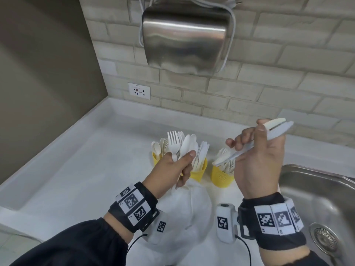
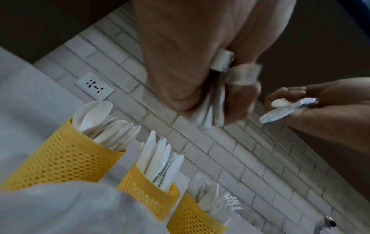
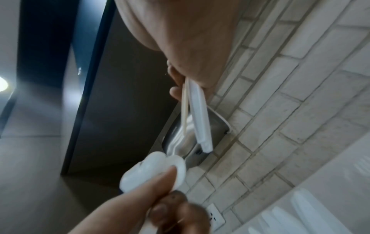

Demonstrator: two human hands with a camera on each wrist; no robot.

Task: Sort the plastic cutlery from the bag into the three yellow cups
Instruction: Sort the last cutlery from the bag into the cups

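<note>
Your left hand [image 1: 173, 167] grips a bunch of forks and spoons [image 1: 179, 145]; your right hand [image 1: 257, 160] grips two knives [image 1: 272, 129] above three yellow cups [image 1: 221, 176] near the surface's [image 1: 96, 169] back edge.

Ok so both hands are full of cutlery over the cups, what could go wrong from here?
The left hand grips a mixed bunch of forks and spoons, so a piece may land in the wrong yellow cup. The knives in the right hand look loosely pinched near the sink and could slip in.

Three yellow cups [image 2: 66, 156], one white bag [image 1: 182, 214], two hands [image 1: 172, 166], one sink [image 1: 322, 204].
</note>
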